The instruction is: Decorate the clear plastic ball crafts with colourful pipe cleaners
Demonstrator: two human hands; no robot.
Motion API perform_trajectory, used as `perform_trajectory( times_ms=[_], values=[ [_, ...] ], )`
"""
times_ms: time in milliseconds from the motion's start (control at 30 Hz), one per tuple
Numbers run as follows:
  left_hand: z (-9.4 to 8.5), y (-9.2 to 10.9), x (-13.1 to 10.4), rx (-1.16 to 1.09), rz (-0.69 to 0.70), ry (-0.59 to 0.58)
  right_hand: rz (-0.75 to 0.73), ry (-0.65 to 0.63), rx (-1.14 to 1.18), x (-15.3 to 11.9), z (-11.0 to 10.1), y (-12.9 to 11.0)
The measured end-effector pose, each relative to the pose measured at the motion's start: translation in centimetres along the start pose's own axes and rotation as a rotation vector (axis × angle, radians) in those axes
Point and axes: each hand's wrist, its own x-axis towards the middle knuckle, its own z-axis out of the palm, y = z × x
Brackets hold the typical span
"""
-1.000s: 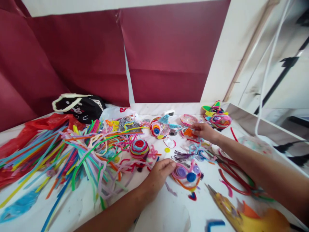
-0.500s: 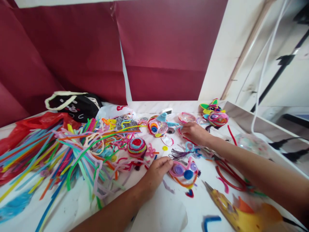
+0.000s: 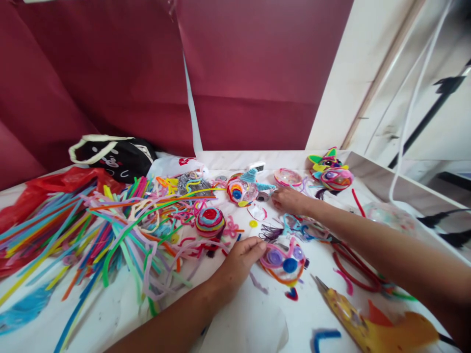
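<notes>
My left hand (image 3: 243, 260) has its thumb and fingers drawn together on the left edge of a decorated clear plastic ball (image 3: 281, 268). That ball carries purple and blue buttons and pipe-cleaner trim, and lies on the white tabletop. Farther back, my right hand (image 3: 290, 201) is closed, fingers curled down beside a grey disc (image 3: 262, 197); whatever its fingertips grip is hidden. Just left of it stands a fish-like ball (image 3: 242, 190) with light-blue pipe-cleaner fins. A dark purple tassel (image 3: 271, 232) lies between the hands.
Loose pipe cleaners (image 3: 121, 230) cover the left side beside a red plastic bag (image 3: 69, 179). A striped ball (image 3: 209, 222) sits centrally. Right of my hands lie red-handled pliers (image 3: 353, 269) and a yellow glue gun (image 3: 368, 318). A clear trimmed shell (image 3: 287, 177) is behind.
My right hand has drawn slightly left, closer to the grey disc and the finned ball, and its fingers look more curled. My left hand stays at the buttoned ball. The view shifted slightly.
</notes>
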Motion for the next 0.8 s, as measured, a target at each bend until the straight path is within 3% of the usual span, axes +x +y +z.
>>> perform_trajectory(
  times_ms=[233,467,800],
  values=[
    [-0.2,-0.3,0.3,0.002,0.009,-0.021,0.067,0.111,0.403,-0.5,-0.4,2.6],
    [-0.1,-0.1,0.2,0.005,0.037,0.009,0.083,0.219,0.81,-3.5,-1.9,4.2],
    [-0.2,-0.5,0.5,-0.061,0.018,0.002,0.151,0.176,0.837,-8.6,-1.8,3.9]
  ],
)
